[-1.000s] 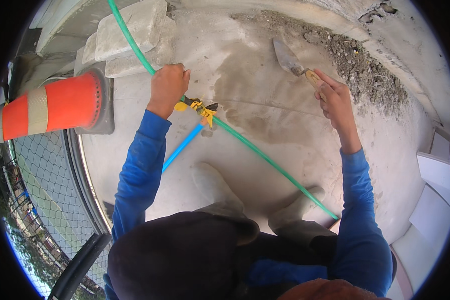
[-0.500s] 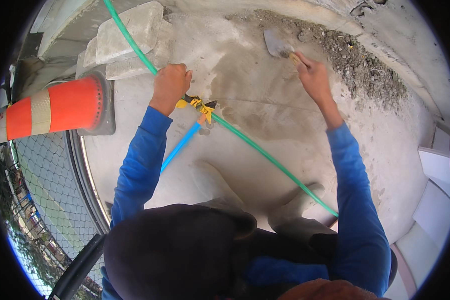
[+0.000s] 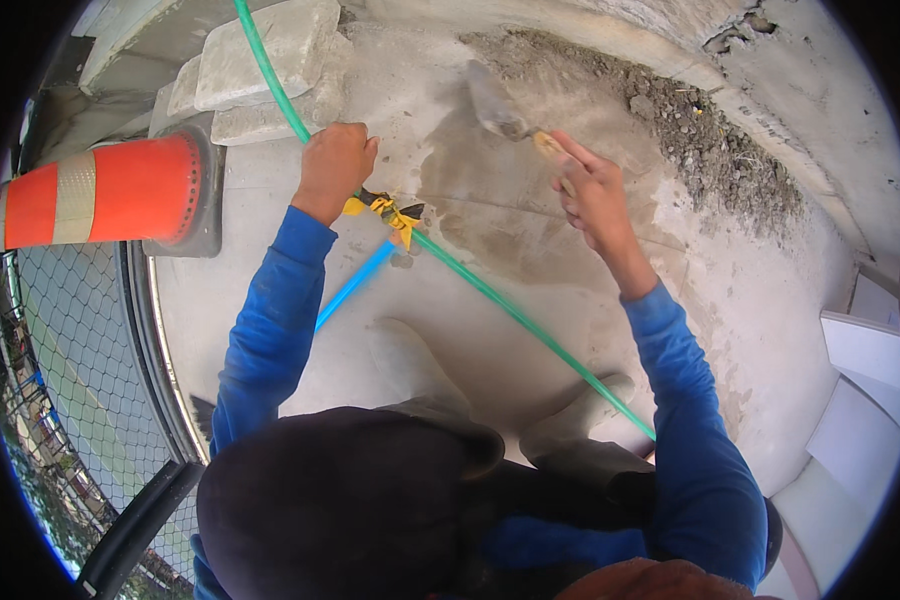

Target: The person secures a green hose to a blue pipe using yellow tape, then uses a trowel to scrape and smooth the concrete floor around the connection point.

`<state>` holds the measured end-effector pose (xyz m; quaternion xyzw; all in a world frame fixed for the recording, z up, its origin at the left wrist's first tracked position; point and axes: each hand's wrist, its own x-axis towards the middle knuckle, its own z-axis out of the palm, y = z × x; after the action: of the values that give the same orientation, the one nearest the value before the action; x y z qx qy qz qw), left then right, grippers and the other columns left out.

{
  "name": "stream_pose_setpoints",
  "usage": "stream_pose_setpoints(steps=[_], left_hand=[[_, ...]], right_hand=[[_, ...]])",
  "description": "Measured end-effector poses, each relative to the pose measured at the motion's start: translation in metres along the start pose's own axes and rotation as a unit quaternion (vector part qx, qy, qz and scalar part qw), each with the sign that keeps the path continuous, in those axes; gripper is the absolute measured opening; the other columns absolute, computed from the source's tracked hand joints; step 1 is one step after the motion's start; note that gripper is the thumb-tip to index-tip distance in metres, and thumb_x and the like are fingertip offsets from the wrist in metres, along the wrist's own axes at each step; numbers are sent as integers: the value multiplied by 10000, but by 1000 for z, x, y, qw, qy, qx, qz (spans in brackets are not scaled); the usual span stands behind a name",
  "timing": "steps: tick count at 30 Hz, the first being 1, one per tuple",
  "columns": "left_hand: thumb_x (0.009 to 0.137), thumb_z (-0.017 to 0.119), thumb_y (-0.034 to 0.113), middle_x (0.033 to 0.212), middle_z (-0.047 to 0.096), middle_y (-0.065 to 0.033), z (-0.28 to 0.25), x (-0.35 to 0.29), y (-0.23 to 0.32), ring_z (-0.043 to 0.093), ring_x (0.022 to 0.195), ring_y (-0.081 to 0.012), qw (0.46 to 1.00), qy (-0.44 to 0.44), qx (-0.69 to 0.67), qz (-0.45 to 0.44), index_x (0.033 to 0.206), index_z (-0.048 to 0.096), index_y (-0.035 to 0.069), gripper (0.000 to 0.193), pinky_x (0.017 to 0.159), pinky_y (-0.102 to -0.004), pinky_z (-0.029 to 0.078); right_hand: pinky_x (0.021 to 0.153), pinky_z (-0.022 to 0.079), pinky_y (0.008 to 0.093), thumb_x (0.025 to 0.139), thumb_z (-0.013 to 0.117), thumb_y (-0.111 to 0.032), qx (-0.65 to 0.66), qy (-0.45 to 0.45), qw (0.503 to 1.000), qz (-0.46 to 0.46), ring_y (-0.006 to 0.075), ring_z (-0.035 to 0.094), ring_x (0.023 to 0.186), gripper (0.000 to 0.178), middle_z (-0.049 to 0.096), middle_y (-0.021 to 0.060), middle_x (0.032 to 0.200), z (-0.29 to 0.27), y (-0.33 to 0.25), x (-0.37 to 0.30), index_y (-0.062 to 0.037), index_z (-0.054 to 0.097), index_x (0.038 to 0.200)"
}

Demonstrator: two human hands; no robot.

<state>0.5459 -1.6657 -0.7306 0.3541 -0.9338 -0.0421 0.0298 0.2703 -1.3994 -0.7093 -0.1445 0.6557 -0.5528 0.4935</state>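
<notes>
My left hand (image 3: 334, 170) is closed around a green hose (image 3: 273, 75), which runs down from the upper left and past my boots. Just below that fist, yellow and dark strips (image 3: 395, 214) are tied around the hose. A blue pipe or hose (image 3: 355, 284) meets it at the tie. In my right hand (image 3: 602, 205) is a trowel (image 3: 497, 106), gripped by its wooden handle. Its blade points up and left over a damp patch (image 3: 470, 165) of the concrete; whether it touches the surface I cannot tell.
Loose grey rubble (image 3: 710, 140) lines the wall base at upper right. Concrete slabs (image 3: 268, 60) are stacked at upper left, near an orange traffic cone (image 3: 148, 190) tipped toward the left. A mesh fence (image 3: 85, 330) borders the left; white panels (image 3: 855, 430) stand at right.
The trowel and my right hand have swung left across the ground, the blade now turned more up and left. My left hand keeps its grip on the hose. The whole view has shifted slightly.
</notes>
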Motion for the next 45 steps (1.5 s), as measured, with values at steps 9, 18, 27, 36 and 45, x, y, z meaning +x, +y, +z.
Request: stream_pose_setpoints(steps=[9, 18, 27, 36, 45], left_hand=[[1016, 738, 269, 828, 751, -224, -10, -1, -6, 751, 825, -439, 1000, -13, -8, 16, 862, 760, 18, 295, 756, -538, 602], [1016, 738, 272, 829, 751, -221, -6, -3, -3, 747, 845, -449, 1000, 6, -12, 12, 859, 756, 16, 300, 776, -538, 601], [1016, 749, 277, 823, 751, -212, -3, 22, 22, 746, 836, -440, 999, -26, -35, 26, 869, 756, 20, 296, 762, -535, 602], [1012, 747, 265, 831, 750, -207, 1, -3, -12, 749, 829, -437, 1000, 12, -6, 11, 864, 753, 24, 283, 761, -528, 608], [1012, 743, 257, 826, 752, -210, -5, 12, 10, 750, 828, -438, 999, -7, -39, 33, 854, 756, 20, 285, 758, -529, 601]], right_hand=[[434, 329, 222, 1042, 709, -159, 78, 99, 989, -77, 48, 463, 521, 540, 688, 76, 824, -39, 12, 93, 59, 605, 1525], [428, 332, 211, 1146, 519, -197, 352, 105, 930, -22, 48, 434, 576, 485, 579, 58, 945, -108, 7, 11, -48, 453, 1602], [441, 359, 214, 1061, 664, -91, 451, -144, 867, 157, 55, 417, 548, 428, 589, 86, 900, 1, 36, 115, 21, 471, 1427], [413, 330, 220, 1131, 564, -147, 569, -45, 821, -5, 57, 418, 540, 411, 544, 70, 928, -133, 36, 38, 84, 485, 1462], [416, 338, 220, 1103, 620, -169, 501, -105, 849, 135, 54, 426, 528, 252, 583, 65, 886, -11, 73, 72, -4, 534, 1273]])
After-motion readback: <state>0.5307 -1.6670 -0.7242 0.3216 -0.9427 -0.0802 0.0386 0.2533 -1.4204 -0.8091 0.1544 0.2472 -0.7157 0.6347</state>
